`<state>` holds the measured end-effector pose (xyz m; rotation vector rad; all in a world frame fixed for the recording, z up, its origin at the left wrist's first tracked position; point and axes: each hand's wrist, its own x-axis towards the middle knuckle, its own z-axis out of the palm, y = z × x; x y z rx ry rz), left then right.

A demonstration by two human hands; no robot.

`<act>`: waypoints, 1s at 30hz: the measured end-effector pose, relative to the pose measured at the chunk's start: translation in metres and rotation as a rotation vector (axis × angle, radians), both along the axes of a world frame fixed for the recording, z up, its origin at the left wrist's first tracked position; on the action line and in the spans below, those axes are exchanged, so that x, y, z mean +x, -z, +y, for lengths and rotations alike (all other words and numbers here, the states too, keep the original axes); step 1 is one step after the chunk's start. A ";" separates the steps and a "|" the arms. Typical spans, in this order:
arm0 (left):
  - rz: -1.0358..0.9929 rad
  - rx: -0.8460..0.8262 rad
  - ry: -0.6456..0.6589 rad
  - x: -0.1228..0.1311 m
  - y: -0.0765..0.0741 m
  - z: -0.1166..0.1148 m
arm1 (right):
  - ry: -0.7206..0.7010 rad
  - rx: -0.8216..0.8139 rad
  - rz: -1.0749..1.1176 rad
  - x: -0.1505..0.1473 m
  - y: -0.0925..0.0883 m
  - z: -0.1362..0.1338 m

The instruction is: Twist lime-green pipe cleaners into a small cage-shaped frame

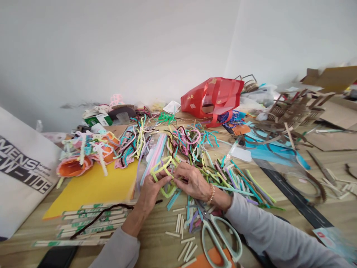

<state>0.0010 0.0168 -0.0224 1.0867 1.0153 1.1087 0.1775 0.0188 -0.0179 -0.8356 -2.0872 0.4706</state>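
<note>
Over the middle of the table, a yellow-green frame of bent pipe cleaners [166, 163] is held between both hands. My left hand [153, 186] is closed on its lower left side, thumb and fingers pinching a strand. My right hand [193, 180] pinches the frame's right side with fingertips together; the exact spot is partly hidden by the fingers. Below the right wrist lie scissors with pale green handles [205, 234], their blades partly under that arm. Short cut sticks [180, 225] are scattered beside the scissors.
Loose pipe cleaners [192, 139] are heaped behind the hands. Wrapped chopsticks [92, 223] and yellow sheets [97, 190] lie at left, near an orange pipe-cleaner basket [74, 167]. A red bag [213, 96] stands at the back; brown woven pieces [298, 109] sit at right.
</note>
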 end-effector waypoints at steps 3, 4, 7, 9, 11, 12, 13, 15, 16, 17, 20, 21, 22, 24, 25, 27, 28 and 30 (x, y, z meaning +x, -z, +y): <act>0.060 0.047 -0.009 -0.001 0.003 0.001 | -0.001 0.010 0.001 0.000 0.000 0.001; 0.078 0.058 -0.014 0.000 0.002 0.001 | 0.002 0.017 -0.004 0.000 0.001 0.001; 0.135 0.063 -0.035 0.002 -0.004 -0.002 | 0.000 0.031 -0.022 0.001 0.002 0.001; 0.164 0.067 -0.053 0.004 -0.010 -0.004 | -0.004 0.033 -0.020 0.001 0.002 0.001; 0.181 0.072 -0.066 0.005 -0.015 -0.005 | -0.004 0.023 -0.006 0.001 0.003 0.001; 0.177 0.070 -0.072 0.006 -0.016 -0.005 | -0.002 0.014 0.002 0.001 0.004 0.001; 0.157 0.060 -0.076 0.005 -0.016 -0.005 | 0.002 0.005 0.010 0.001 0.004 0.001; 0.074 0.013 -0.088 0.004 -0.013 -0.003 | 0.014 -0.021 0.032 0.002 0.003 0.001; 0.015 -0.019 -0.098 0.002 -0.012 -0.001 | 0.028 -0.038 0.049 0.002 0.001 0.001; -0.041 -0.053 -0.110 0.001 -0.010 0.000 | 0.043 -0.063 0.074 0.003 -0.002 0.001; -0.168 -0.125 -0.118 -0.003 -0.008 0.003 | 0.072 -0.188 0.205 0.007 -0.019 -0.002; -0.198 -0.138 -0.103 -0.004 -0.008 0.003 | 0.071 -0.245 0.269 0.009 -0.027 -0.003; -0.223 -0.147 -0.084 -0.005 -0.009 0.003 | 0.058 -0.295 0.336 0.013 -0.037 -0.004; -0.258 -0.157 -0.059 -0.005 -0.009 0.003 | 0.025 -0.367 0.438 0.023 -0.055 -0.005; -0.269 -0.163 -0.057 -0.006 -0.008 0.003 | 0.023 -0.357 0.482 0.028 -0.063 -0.004; -0.280 -0.175 -0.055 -0.006 -0.006 0.004 | 0.060 -0.295 0.522 0.041 -0.076 -0.001; -0.283 -0.180 -0.053 -0.006 -0.005 0.004 | 0.084 -0.281 0.521 0.047 -0.081 0.001; -0.285 -0.180 -0.041 -0.006 -0.004 0.004 | 0.124 -0.261 0.514 0.057 -0.086 0.005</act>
